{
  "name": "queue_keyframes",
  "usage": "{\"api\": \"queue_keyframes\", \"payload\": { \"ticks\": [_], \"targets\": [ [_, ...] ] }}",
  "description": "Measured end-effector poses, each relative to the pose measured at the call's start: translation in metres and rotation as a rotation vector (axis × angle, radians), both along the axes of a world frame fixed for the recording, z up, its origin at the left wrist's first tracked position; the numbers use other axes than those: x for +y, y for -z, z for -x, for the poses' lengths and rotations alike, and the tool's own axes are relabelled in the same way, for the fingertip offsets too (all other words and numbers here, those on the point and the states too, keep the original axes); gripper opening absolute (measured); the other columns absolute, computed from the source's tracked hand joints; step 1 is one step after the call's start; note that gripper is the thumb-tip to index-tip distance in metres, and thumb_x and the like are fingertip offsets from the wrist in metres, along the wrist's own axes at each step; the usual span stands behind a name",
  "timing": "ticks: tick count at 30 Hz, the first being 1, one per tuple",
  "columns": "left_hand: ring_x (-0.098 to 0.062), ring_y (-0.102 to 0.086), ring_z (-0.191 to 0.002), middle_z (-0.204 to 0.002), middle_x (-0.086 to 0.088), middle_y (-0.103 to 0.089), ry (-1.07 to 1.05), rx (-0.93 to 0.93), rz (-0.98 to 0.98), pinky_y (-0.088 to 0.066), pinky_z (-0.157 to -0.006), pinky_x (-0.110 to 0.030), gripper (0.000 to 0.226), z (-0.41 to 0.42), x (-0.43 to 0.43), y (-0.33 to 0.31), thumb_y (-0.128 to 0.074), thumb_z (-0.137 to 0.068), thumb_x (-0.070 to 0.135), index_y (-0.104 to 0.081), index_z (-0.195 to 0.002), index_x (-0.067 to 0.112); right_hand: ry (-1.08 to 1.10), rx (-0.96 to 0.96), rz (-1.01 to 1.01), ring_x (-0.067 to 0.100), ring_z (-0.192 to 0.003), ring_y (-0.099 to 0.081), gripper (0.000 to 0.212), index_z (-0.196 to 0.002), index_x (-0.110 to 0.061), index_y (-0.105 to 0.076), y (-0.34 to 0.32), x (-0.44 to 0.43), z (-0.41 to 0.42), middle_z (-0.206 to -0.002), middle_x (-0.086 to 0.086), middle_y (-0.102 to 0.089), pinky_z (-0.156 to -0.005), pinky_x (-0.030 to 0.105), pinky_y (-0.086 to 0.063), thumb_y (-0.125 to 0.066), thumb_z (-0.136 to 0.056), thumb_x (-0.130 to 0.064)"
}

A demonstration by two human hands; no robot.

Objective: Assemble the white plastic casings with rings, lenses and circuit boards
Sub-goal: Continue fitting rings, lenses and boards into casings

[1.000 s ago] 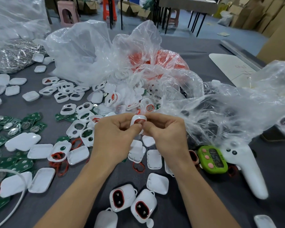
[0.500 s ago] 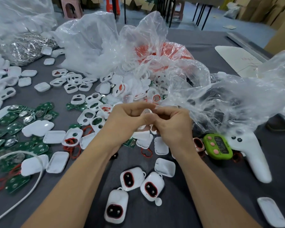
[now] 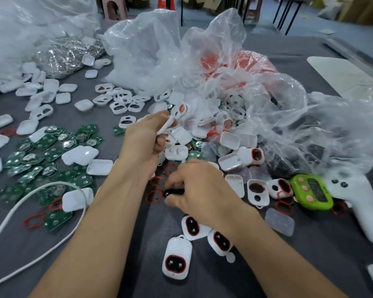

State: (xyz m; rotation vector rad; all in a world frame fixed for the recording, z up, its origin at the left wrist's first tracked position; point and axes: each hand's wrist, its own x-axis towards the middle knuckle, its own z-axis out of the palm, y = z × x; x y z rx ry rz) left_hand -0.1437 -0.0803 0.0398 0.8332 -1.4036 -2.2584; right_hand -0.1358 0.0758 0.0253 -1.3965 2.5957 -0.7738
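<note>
WORKSHOP FLOOR: A worker's left hand (image 3: 144, 140) grips a white casing shell (image 3: 168, 125) between thumb and curled fingers, lifted off the bench (image 3: 121, 244). The shell shows almost edge-on, its long axis slanting up and away from the knuckles toward the heap of parts spilling from clear plastic bags (image 3: 202, 67). Closer to the body, the right hand (image 3: 200, 190) is down at the bench, its fingertips pinched on what looks like a small black lens (image 3: 174, 192) that lies crosswise among loose red rings (image 3: 153, 196); blur hides the exact grip. Green circuit boards (image 3: 41, 160) are spread out to the left of the left hand, and three fitted casings (image 3: 177, 261) lie under the right wrist. The shell looks light, stiff and thin-walled, best held by its rim so the opening stays free. The lens appears tiny and slick, likely to skid unless nipped by its edges.
</note>
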Motion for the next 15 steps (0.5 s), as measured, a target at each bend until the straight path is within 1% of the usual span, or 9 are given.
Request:
{"api": "queue_keyframes", "payload": {
  "ticks": [3,4,6,7,8,10,11,13,15],
  "targets": [
    [-0.004,-0.032,-0.038,-0.078,-0.002,-0.069,0.02,-0.031,0.067,-0.025,-0.035,-0.013,0.012,-0.001,0.004,-0.001,-0.063,-0.095,0.008,-0.074,-0.098,0.011,0.01,-0.028,0.022,0.009,-0.083,-0.054,0.011,-0.088,-0.027,-0.079,0.004,0.001,-0.001,-0.078,-0.007,-0.068,-0.077,0.034,-0.049,-0.08,-0.077,-0.029],
    [-0.005,-0.035,-0.038,-0.079,-0.002,-0.068,0.02,-0.039,0.084,-0.029,-0.035,-0.014,0.014,-0.001,0.005,-0.001,-0.064,-0.095,0.008,-0.075,-0.102,0.01,0.055,-0.064,0.072,0.006,-0.078,-0.056,0.011,-0.087,-0.027,-0.079,0.004,0.004,0.0,-0.078,-0.009,-0.069,-0.073,0.029,-0.05,-0.08,-0.076,-0.028],
    [-0.006,-0.046,-0.043,-0.075,0.002,-0.07,0.032,-0.07,0.143,-0.037,-0.039,-0.016,0.017,-0.002,0.006,-0.001,-0.066,-0.093,0.007,-0.078,-0.104,0.011,0.188,-0.156,0.252,0.002,-0.07,-0.06,0.011,-0.084,-0.027,-0.08,0.002,0.013,0.006,-0.074,-0.016,-0.069,-0.065,0.014,-0.047,-0.082,-0.074,-0.025],
    [-0.007,-0.052,-0.047,-0.074,0.004,-0.071,0.048,-0.085,0.173,-0.041,-0.042,-0.017,0.018,-0.002,0.006,-0.001,-0.066,-0.092,0.006,-0.079,-0.103,0.013,0.26,-0.24,0.366,0.001,-0.065,-0.062,0.011,-0.082,-0.027,-0.08,-0.001,0.018,0.011,-0.071,-0.017,-0.07,-0.063,0.012,-0.047,-0.083,-0.072,-0.023],
    [-0.008,-0.055,-0.05,-0.076,0.003,-0.072,0.07,-0.087,0.184,-0.044,-0.045,-0.018,0.02,-0.001,0.006,0.0,-0.066,-0.091,0.004,-0.08,-0.102,0.014,0.326,-0.354,0.479,0.003,-0.061,-0.064,0.011,-0.08,-0.027,-0.081,-0.004,0.022,0.018,-0.069,-0.015,-0.072,-0.062,0.015,-0.05,-0.084,-0.072,-0.019],
    [-0.012,-0.057,-0.052,-0.077,-0.002,-0.072,0.132,-0.044,0.179,-0.045,-0.047,-0.021,0.024,-0.001,0.008,0.001,-0.066,-0.09,0.0,-0.079,-0.104,0.015,0.43,-0.608,0.681,0.011,-0.057,-0.066,0.014,-0.076,-0.023,-0.082,-0.011,0.029,0.032,-0.066,-0.002,-0.074,-0.058,0.023,-0.054,-0.083,-0.076,-0.008],
    [-0.015,-0.058,-0.056,-0.077,-0.003,-0.072,0.169,-0.009,0.194,-0.047,-0.05,-0.021,0.027,-0.001,0.01,0.002,-0.067,-0.089,-0.003,-0.078,-0.106,0.015,0.466,-0.741,0.771,0.013,-0.054,-0.065,0.018,-0.073,-0.02,-0.082,-0.014,0.033,0.039,-0.065,0.002,-0.073,-0.055,0.023,-0.053,-0.08,-0.079,-0.003],
    [-0.015,-0.063,-0.066,-0.08,-0.002,-0.076,0.233,0.052,0.272,-0.05,-0.055,-0.021,0.034,-0.001,0.015,0.004,-0.07,-0.086,-0.006,-0.076,-0.109,0.019,0.513,-1.018,0.937,0.014,-0.053,-0.064,0.028,-0.067,-0.016,-0.08,-0.016,0.038,0.049,-0.064,0.006,-0.071,-0.052,0.021,-0.052,-0.071,-0.087,0.001],
    [-0.01,-0.068,-0.068,-0.085,0.0,-0.08,0.228,0.05,0.394,-0.052,-0.057,-0.02,0.04,-0.001,0.022,0.007,-0.075,-0.083,-0.006,-0.074,-0.11,0.023,0.552,-1.186,1.044,0.016,-0.055,-0.066,0.03,-0.071,-0.012,-0.078,-0.016,0.044,0.057,-0.068,0.009,-0.071,-0.051,0.021,-0.053,-0.062,-0.093,0.002]
  ]
}}
